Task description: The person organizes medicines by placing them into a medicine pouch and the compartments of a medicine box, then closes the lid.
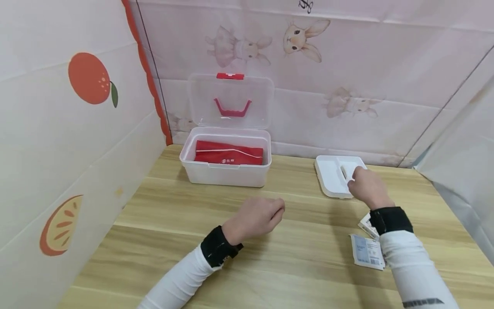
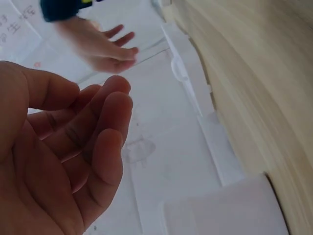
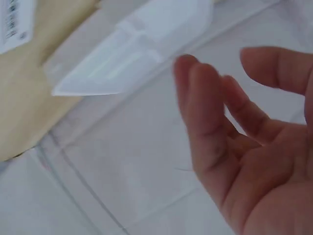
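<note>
While head view hides palms [image 2: 34, 196], wrist views show left hand [image 2: 63, 156] — and right hand [image 3: 252, 166], near white case [image 1: 329, 176] — relaxed.

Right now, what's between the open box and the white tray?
Bare wooden tabletop between the open box and the white tray, seen in the head view. The left hand is lower in frame, outside that stretch.

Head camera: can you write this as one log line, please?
left hand: empty, over table | right hand: empty, near white tray | box: lid open, red pouch inside | blue-and-white packet: on table
</note>
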The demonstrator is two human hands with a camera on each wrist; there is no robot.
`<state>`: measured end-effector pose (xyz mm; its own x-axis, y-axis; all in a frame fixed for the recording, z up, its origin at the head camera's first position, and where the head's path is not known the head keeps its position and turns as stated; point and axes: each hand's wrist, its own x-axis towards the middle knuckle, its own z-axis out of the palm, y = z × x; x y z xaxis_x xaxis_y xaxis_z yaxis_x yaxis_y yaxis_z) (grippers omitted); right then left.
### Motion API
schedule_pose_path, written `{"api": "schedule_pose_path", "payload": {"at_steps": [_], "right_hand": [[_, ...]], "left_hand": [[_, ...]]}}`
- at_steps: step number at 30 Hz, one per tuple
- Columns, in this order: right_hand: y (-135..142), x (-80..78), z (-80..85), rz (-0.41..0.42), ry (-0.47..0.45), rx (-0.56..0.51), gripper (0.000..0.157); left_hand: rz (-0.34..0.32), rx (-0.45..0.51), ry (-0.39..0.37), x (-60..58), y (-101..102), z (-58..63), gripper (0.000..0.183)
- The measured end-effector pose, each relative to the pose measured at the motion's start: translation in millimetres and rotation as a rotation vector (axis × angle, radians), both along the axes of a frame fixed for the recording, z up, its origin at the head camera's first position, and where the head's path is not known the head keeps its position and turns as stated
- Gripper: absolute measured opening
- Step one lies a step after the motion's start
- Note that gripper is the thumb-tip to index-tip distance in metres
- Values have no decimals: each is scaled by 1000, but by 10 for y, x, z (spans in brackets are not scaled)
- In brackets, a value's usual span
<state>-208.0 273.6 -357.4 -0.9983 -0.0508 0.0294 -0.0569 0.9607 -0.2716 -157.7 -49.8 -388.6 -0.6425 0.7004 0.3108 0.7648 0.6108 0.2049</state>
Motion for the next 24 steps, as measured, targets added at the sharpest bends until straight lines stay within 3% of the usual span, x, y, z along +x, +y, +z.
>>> {"api": "schedule_pose_path", "payload": {"at_steps": [5, 13, 19, 24], "right_hand": [[183, -244, -153, -73, -29, -27, 18], [261, -275, -511, -161, -184, 31, 36], [132, -432, -641, -184, -170, 21, 29], [108, -532, -692, -219, -163, 19, 24]], "left_hand": [[-23, -2, 11, 42, -61, 73, 12], [-15, -16, -60, 77, -76, 19, 12], [14, -5, -64, 59, -133, -3, 13], [21, -11, -43, 38, -139, 56, 14]]}}
